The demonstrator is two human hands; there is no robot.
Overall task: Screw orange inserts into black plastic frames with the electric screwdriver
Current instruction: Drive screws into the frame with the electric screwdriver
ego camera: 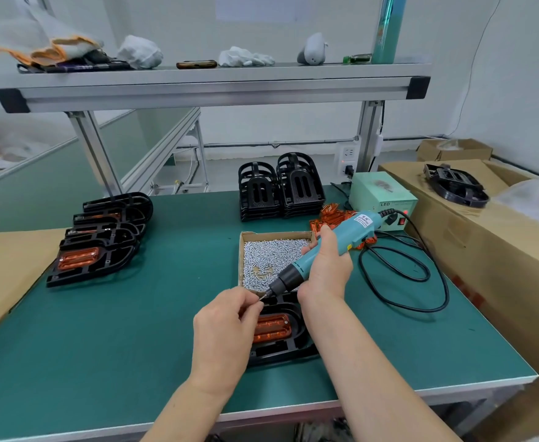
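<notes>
A black plastic frame (pixel 288 346) with an orange insert (pixel 273 328) lies on the green mat in front of me. My right hand (pixel 327 266) grips the teal electric screwdriver (pixel 322 247), tilted with its bit pointing down-left above the frame. My left hand (pixel 226 327) pinches a small screw at the bit tip, partly covering the frame. A cardboard tray of silver screws (pixel 268 260) sits just behind. Loose orange inserts (pixel 333 216) lie behind the tray.
Finished frames with inserts (pixel 102 237) lie in a row at the left. Two stacks of black frames (pixel 280 189) stand at the back. The screwdriver's power box (pixel 381 196) and looped black cable (pixel 402 275) sit to the right, beside cardboard boxes (pixel 485 250).
</notes>
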